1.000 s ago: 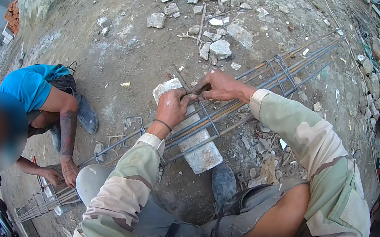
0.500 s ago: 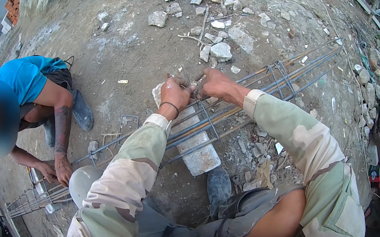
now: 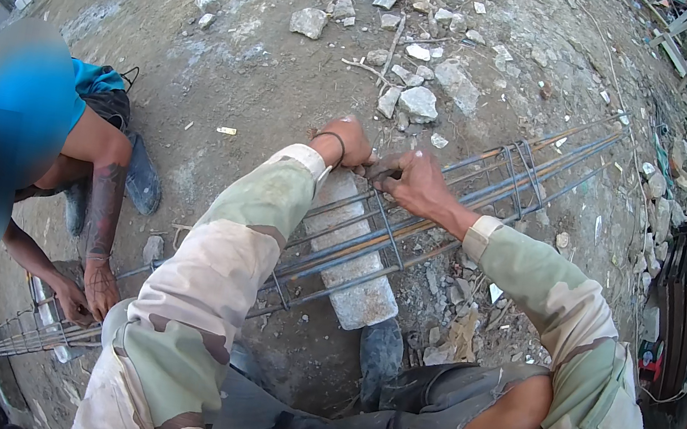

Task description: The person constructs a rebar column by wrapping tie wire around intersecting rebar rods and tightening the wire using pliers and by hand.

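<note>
Hands gripping a rebar cage (image 3: 414,226) on a concrete block (image 3: 355,280).
Left hand (image 3: 345,142) and right hand (image 3: 413,181) are closing tight on stiff, heavy-looking bars.

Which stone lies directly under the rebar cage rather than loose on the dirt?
The long pale block just below both hands; the cage's bars cross over it, while other stones lie scattered beyond.
</note>
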`<state>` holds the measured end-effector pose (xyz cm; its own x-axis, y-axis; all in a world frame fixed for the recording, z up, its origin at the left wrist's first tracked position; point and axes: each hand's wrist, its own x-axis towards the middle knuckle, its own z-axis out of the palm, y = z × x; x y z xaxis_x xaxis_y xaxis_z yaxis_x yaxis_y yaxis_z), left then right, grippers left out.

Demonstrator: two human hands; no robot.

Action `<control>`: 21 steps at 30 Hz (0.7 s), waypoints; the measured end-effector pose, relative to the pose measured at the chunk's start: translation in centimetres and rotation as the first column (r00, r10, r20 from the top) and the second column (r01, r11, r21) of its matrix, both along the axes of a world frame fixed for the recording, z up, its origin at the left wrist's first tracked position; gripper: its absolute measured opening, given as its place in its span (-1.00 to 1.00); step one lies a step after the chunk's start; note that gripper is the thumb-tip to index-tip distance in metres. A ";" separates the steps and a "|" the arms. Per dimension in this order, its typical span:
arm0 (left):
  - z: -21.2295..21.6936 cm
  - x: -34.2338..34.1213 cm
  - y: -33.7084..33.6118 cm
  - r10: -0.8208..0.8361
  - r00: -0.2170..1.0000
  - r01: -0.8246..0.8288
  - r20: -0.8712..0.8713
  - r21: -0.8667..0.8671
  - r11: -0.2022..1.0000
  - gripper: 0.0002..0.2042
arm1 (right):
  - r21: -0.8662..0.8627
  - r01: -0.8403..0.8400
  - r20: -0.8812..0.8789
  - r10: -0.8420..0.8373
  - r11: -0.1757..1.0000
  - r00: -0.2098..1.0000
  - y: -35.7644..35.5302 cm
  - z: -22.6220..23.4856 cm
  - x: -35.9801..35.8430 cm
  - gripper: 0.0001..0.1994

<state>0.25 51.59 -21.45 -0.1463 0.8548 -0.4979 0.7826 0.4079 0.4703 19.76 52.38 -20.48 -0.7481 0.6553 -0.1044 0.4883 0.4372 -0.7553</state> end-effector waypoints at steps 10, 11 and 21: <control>-5.5 -0.9 7.2 -0.564 0.778 0.593 0.278 -0.026 0.805 -0.57 | 0.472 -0.260 -0.158 0.371 0.842 0.915 0.4 0.1 -0.5 -0.70; -5.2 -0.9 7.1 -0.555 0.721 0.614 0.416 -0.011 0.789 -0.57 | 0.439 -0.291 -0.073 0.357 0.850 0.931 0.8 -0.1 -0.4 -0.72; 4.9 -1.8 -5.6 0.243 0.838 -0.506 0.488 0.531 0.679 -0.74 | 0.241 -0.608 0.166 0.585 0.756 0.794 2.6 2.9 -5.4 -0.71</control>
<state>-1.52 46.01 -16.56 -0.4546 0.8899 0.0380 0.3542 0.1415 0.9244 14.41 55.03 -17.57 -0.9939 0.0883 -0.0665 0.1102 0.8372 -0.5356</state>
